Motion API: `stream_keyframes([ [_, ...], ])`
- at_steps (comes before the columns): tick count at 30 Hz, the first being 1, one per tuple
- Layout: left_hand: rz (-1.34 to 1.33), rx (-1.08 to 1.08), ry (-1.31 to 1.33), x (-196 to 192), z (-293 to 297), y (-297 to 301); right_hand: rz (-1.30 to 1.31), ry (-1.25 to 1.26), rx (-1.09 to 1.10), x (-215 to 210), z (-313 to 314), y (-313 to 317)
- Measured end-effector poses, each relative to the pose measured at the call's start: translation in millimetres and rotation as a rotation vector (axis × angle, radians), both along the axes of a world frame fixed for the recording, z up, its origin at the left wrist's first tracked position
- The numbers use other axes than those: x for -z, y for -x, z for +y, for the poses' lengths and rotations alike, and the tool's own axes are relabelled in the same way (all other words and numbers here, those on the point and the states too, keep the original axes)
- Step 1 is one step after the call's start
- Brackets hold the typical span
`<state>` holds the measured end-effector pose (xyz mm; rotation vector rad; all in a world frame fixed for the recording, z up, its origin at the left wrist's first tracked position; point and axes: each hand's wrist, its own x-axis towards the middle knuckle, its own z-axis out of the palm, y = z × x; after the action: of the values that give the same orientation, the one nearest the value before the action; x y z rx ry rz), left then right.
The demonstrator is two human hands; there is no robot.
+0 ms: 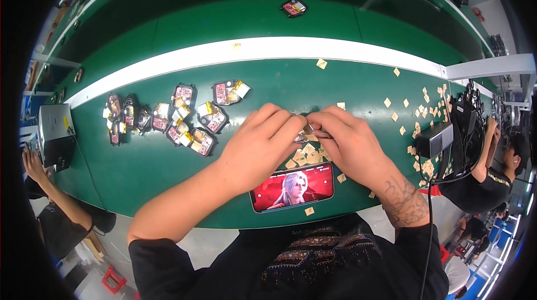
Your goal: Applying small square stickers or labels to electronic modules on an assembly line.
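My left hand (pixel 269 135) and my right hand (pixel 348 139) meet over the middle of the green bench. The left one is closed around a small dark and silvery piece (pixel 301 137), mostly hidden by its fingers. Between thumb and forefinger, my right hand pinches a thin metal tool (pixel 320 134) that reaches toward that piece. Just below the fingertips lies a loose pile of small cream paper squares (pixel 304 157). Nearer to me, under the hands, a phone (pixel 292 188) lies flat, its screen showing a white-haired animated figure on red.
Several small black housings with red circuit boards and silver cells (pixel 212 117) are grouped at left; another housing (pixel 294 7) sits beyond the white rail (pixel 251 48). Cream squares scatter rightward to a black box-shaped device (pixel 434 140) with cables. Co-workers sit at both sides.
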<state>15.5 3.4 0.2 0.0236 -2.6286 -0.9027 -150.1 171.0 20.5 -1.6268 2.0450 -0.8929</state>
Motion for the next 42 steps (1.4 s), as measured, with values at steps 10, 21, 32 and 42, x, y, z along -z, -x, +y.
stream_keyframes([
  [10, -0.001, -0.025, -0.034, -2.8, 2.6, -0.2, -0.182, 0.049, 0.083, 7.5, 2.8, -2.8],
  [21, -0.008, -0.053, -0.091, 0.0, 3.0, -3.3, -0.161, 0.065, 0.044, 14.6, 3.1, -1.8],
  [32, -0.015, -0.03, -0.096, -2.7, 0.8, -3.7, -0.105, 0.064, -0.022, 12.6, -3.3, 3.8],
  [42, -0.019, -0.029, -0.114, -3.0, -0.5, -3.1, -0.09, 0.112, -0.046, 21.3, -3.1, 5.7],
])
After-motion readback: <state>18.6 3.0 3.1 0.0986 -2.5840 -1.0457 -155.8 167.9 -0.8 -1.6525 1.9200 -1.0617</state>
